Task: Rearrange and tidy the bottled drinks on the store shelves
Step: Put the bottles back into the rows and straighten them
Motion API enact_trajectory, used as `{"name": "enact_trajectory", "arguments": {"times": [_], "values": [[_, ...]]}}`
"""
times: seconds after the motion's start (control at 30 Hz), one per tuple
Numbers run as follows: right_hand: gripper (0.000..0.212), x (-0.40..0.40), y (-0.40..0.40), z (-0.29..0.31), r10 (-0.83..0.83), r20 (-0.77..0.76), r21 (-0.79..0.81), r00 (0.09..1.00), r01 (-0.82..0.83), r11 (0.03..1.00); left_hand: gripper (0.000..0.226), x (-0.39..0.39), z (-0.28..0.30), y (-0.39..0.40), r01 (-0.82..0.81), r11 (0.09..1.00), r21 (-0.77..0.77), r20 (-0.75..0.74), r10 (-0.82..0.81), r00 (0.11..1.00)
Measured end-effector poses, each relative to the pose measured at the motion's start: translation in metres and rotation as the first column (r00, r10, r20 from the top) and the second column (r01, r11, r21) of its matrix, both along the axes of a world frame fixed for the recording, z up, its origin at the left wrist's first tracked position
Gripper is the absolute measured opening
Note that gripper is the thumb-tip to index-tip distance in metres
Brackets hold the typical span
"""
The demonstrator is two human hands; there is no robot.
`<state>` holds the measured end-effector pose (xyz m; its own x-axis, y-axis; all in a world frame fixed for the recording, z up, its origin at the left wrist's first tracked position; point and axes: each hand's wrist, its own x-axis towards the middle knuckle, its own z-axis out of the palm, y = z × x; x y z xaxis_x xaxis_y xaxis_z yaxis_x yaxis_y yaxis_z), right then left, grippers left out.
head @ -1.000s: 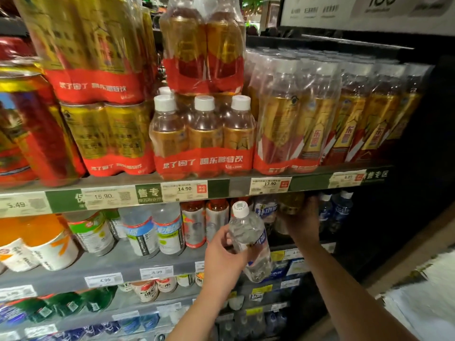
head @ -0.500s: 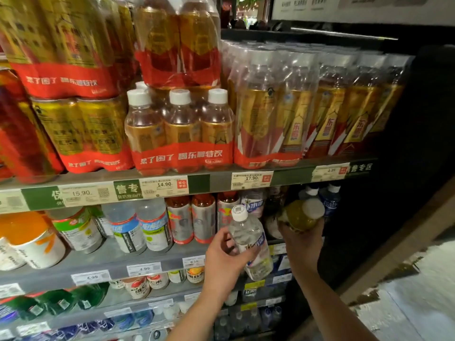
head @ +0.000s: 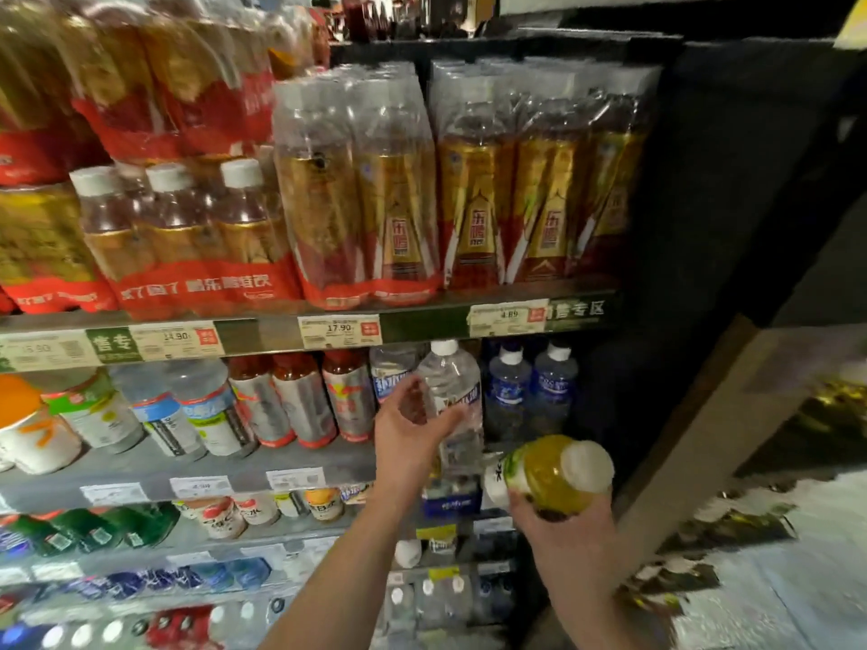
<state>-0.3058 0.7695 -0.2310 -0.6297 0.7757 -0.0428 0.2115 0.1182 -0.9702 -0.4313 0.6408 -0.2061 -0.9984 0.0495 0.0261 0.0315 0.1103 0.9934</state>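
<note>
A clear plastic water bottle with a white cap (head: 451,396) is gripped upright by the left hand (head: 412,433), fingers curled round its middle, just in front of the second shelf (head: 187,466) and to the left of two dark blue bottles with white caps (head: 530,391). A yellow-green drink bottle with a white cap (head: 553,471) is held tilted in the right hand (head: 558,532), cap toward the near right, fingers wrapped beneath its body, lower and nearer than the water bottle. On the top shelf (head: 422,321), shrink-wrapped packs of gold-and-red labelled bottles (head: 399,204) are seen above white price tags (head: 340,330). Red-capped bottles with silver labels (head: 300,401) stand to the left of the left hand.
</note>
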Motion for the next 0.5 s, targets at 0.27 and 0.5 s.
{"name": "enact_trajectory", "arguments": {"times": [0.27, 0.5], "values": [[0.097, 0.010, 0.036, -0.007, 0.180, 0.017, -0.117, 0.984, -0.177, 0.977, 0.046, -0.027, -0.013, 0.027, 0.016, 0.998, -0.066, -0.072, -0.021, 0.997], [0.098, 0.008, 0.042, -0.016, 0.236, -0.015, -0.124, 0.972, -0.236, 0.964, 0.057, -0.027, -0.027, 0.042, -0.021, 0.997, -0.076, -0.041, 0.018, 0.999]]}}
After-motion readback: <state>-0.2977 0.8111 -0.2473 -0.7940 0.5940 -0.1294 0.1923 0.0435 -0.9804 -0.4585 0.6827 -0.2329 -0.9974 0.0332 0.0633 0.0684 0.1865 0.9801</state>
